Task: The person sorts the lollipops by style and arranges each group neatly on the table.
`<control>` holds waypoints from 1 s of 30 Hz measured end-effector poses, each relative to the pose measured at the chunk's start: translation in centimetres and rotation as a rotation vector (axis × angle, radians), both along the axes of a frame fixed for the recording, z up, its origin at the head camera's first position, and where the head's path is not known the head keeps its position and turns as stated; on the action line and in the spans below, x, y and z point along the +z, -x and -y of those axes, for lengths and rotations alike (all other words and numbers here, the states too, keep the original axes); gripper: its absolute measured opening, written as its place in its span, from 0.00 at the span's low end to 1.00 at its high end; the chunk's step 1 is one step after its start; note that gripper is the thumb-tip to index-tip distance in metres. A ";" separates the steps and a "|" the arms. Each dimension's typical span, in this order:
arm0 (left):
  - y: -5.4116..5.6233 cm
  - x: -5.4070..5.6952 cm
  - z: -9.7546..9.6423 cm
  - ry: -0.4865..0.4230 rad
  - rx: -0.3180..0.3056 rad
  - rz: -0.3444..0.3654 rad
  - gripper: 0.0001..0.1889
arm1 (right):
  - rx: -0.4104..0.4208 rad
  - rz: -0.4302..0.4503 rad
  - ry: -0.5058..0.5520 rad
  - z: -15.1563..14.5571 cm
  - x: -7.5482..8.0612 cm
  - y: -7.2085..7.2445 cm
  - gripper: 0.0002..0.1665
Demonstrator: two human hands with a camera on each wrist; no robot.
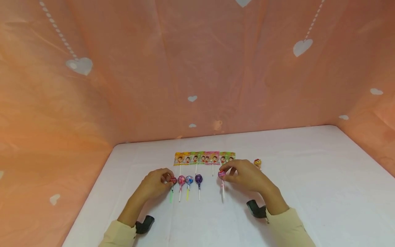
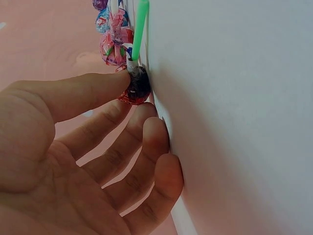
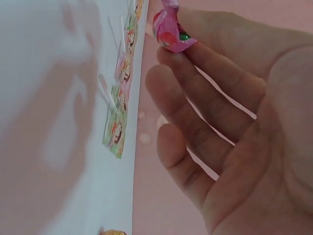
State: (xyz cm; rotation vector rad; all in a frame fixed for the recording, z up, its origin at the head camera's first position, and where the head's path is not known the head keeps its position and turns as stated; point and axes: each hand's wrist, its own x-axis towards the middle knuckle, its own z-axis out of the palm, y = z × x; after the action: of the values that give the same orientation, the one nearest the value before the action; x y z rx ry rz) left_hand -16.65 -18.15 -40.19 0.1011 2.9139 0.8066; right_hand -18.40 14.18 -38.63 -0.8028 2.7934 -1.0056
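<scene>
With thumb and fingers my left hand (image 1: 156, 183) pinches the head of a dark red lollipop (image 2: 138, 87) that has a green stick and lies at the left end of a row. Beside it in the row are a pink lollipop (image 1: 181, 180), a blue one with a yellow stick (image 1: 189, 180) and a purple lollipop (image 1: 199, 179). Further right, my right hand (image 1: 245, 175) pinches a pink lollipop with a white stick (image 3: 168, 30) by its wrapped head, the stick pointing toward me. A gap separates it from the purple one.
Behind the row lie several flat-packaged lollipops (image 1: 211, 157) in orange, green and pink wrappers, side by side. A yellow lollipop (image 1: 257, 163) lies beyond my right hand, partly hidden. The white table (image 1: 308, 164) meets an orange-pink cloth (image 1: 197, 68) with hearts at its back edge.
</scene>
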 end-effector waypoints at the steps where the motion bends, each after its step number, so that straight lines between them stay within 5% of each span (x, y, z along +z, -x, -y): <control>1: 0.0 0.0 0.0 -0.001 -0.001 -0.003 0.09 | 0.006 -0.002 0.004 0.1 0.0 0.1 0.12; 30: 0.0 -0.2 0.2 -0.022 0.001 -0.007 0.09 | 0.040 0.060 0.114 3.3 -1.5 1.0 0.10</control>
State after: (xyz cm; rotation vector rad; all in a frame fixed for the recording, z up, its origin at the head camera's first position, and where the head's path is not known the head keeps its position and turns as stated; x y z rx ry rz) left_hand -16.63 -18.35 -40.42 0.1045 2.9122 0.8411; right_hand -19.42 10.87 -40.17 -0.8233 2.6798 -1.1705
